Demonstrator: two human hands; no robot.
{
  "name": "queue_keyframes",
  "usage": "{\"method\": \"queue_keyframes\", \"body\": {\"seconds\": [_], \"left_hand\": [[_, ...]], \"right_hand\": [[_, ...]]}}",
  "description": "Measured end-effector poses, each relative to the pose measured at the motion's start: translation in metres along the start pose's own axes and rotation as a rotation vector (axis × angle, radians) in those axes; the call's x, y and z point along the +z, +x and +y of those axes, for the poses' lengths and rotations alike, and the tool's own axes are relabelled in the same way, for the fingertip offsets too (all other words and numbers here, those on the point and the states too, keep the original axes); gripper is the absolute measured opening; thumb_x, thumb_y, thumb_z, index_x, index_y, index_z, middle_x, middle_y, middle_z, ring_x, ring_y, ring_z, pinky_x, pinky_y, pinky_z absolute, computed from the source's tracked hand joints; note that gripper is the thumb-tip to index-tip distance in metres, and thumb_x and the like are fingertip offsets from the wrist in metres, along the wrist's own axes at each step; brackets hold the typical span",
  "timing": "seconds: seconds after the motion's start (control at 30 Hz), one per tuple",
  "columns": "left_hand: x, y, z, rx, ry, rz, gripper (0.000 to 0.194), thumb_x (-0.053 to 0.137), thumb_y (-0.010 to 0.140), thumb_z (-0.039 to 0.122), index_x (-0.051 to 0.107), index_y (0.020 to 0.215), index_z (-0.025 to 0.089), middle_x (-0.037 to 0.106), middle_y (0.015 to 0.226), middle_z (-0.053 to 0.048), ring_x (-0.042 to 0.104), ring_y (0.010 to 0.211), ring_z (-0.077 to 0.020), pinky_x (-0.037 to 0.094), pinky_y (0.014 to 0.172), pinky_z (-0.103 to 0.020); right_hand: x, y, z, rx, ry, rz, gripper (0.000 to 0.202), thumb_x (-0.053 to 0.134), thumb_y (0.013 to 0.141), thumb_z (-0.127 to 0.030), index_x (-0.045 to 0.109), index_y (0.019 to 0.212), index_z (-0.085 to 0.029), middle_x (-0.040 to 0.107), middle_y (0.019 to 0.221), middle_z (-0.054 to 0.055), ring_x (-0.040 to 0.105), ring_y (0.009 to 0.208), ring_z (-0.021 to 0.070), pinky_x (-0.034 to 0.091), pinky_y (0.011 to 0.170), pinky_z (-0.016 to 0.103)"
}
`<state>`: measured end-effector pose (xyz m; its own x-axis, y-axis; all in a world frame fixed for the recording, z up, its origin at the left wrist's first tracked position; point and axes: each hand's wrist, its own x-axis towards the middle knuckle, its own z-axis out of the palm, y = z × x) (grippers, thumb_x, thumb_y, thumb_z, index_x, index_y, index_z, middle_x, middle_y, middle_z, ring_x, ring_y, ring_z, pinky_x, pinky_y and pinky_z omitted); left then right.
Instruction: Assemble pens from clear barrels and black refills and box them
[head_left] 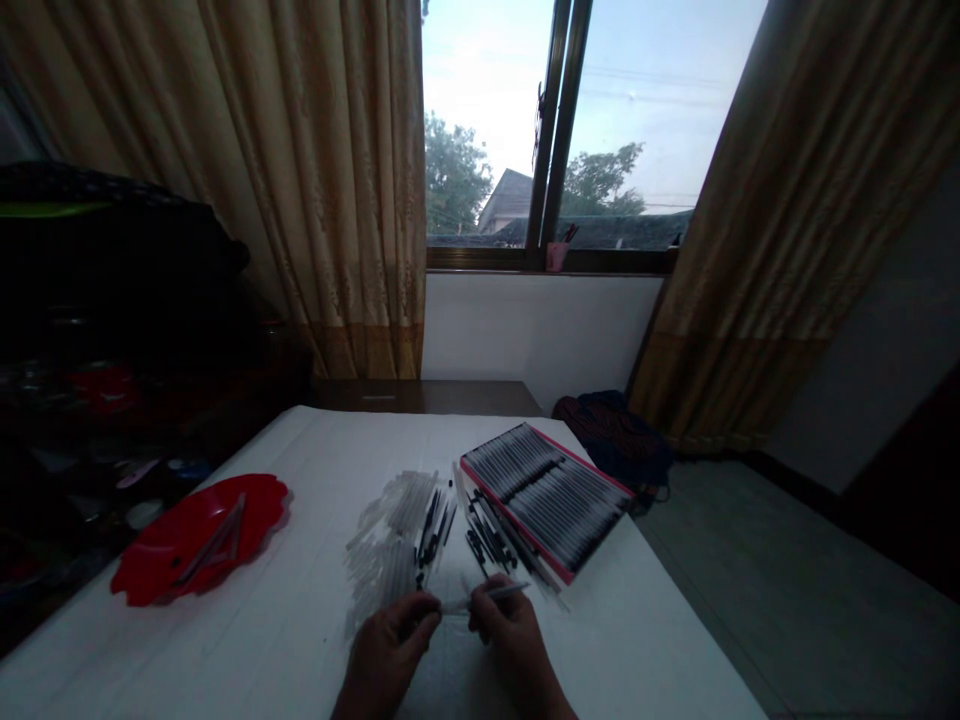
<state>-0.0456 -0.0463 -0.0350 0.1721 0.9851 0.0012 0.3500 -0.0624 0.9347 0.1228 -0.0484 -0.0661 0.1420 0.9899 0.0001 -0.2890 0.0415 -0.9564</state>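
Low in the head view, my left hand (394, 640) is closed, thumb and forefinger pinching the left end of a thin pale pen tube (454, 606). My right hand (511, 632) is closed round a slim greyish pen (514, 590), which sticks out past the fingers to the right. Whether the two are joined between my hands, I cannot tell. Clear pen barrels (394, 575) lie in a loose pile beyond my left hand. Black slender pen parts (431, 530) lie beside that pile, with more black pieces (491, 540) beyond my right hand.
A pink-edged box (480, 482) full of rows of pens lies tilted at the table's right. On the left sits a red scalloped plate (251, 490) with clear strips in it. The white tabletop (300, 650) drops off at the right to the floor (720, 560).
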Motion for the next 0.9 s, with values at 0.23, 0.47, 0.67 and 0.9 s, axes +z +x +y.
{"method": "queue_keyframes", "body": {"seconds": [0.23,0.47,0.67,0.9], "left_hand": [[-0.017,0.006,-0.007,-0.062,-0.052,0.001,0.035,0.062,0.067,0.049,0.070,0.082,0.018,0.069,0.067,-0.001,0.059,0.058,-0.0158,0.048,0.057,-0.024],[-0.022,0.008,-0.010,-0.070,-0.048,-0.044,0.033,0.062,0.068,0.046,0.070,0.083,0.018,0.069,0.069,0.000,0.058,0.060,-0.0147,0.047,0.060,-0.024],[-0.023,0.009,-0.013,-0.088,-0.081,-0.035,0.035,0.063,0.066,0.049,0.070,0.082,0.018,0.067,0.067,0.000,0.056,0.058,-0.0143,0.046,0.059,-0.024],[-0.023,0.006,-0.005,-0.120,-0.103,-0.034,0.039,0.065,0.062,0.052,0.070,0.079,0.018,0.066,0.064,0.001,0.056,0.057,-0.0143,0.045,0.058,-0.025]], "right_hand": [[-0.002,-0.003,-0.005,0.098,0.234,0.062,0.043,0.073,0.064,-0.048,0.056,0.091,-0.020,0.053,0.055,-0.006,0.040,0.042,0.0065,0.024,0.039,0.018],[-0.007,0.003,0.000,0.080,0.114,0.122,0.043,0.072,0.061,-0.056,0.051,0.065,-0.019,0.039,0.043,-0.009,0.031,0.039,0.0048,0.019,0.038,0.018],[-0.005,-0.001,-0.004,0.075,0.157,0.079,0.047,0.074,0.061,-0.051,0.059,0.092,-0.018,0.055,0.059,-0.003,0.040,0.041,0.0064,0.020,0.039,0.018],[-0.004,-0.002,-0.004,0.062,0.143,0.075,0.042,0.070,0.064,-0.056,0.053,0.067,-0.018,0.039,0.047,-0.009,0.031,0.041,0.0052,0.022,0.040,0.018]]}}
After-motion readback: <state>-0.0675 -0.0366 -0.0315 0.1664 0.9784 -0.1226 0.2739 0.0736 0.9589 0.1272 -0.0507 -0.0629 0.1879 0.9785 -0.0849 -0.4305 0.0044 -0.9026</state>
